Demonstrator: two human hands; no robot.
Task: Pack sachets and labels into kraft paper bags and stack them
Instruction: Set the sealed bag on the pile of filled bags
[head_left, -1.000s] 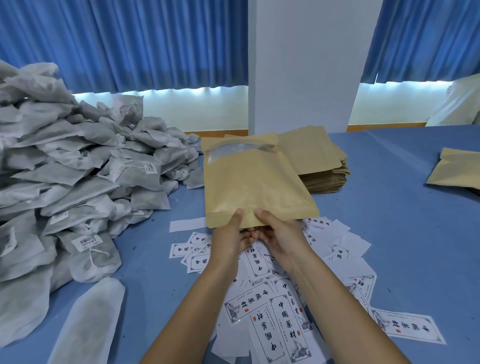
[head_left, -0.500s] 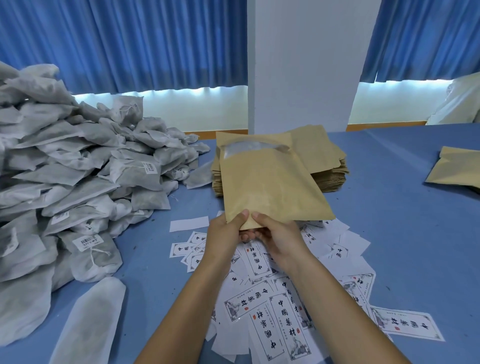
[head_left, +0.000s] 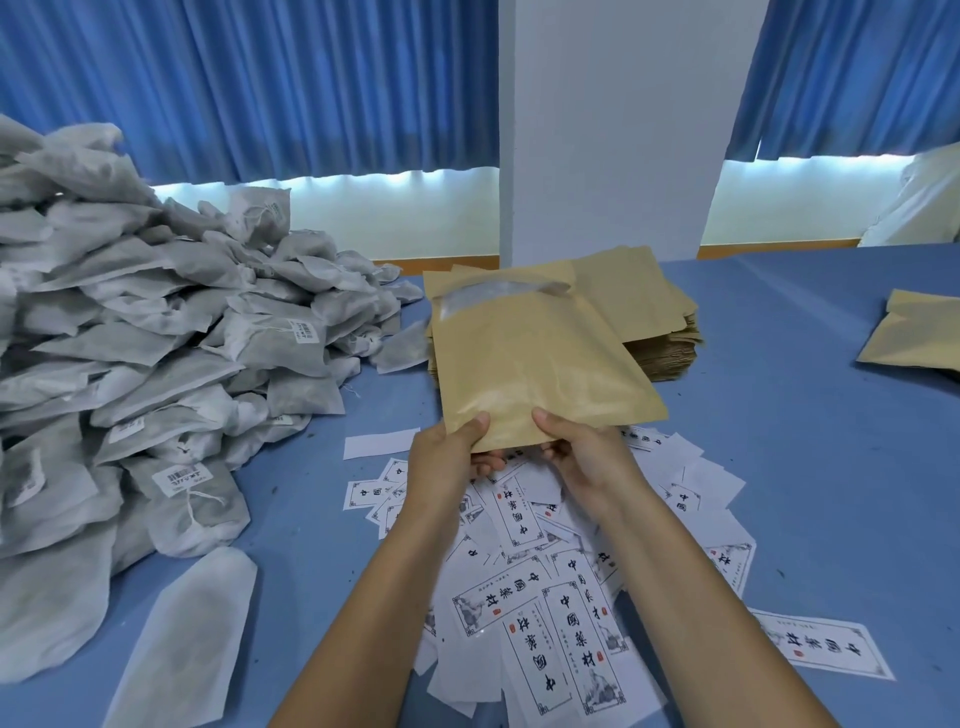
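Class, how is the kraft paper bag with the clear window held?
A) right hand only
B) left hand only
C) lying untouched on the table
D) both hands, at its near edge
D: the left hand and the right hand each pinch the near edge of the kraft paper bag.

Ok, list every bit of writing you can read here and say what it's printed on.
"中國藥材": large black characters on the paper labels.
Small print and red seals on those labels: too small to read.
Barcode stickers on the sachets: digits too blurred to read.
Held paper bag: no writing visible.
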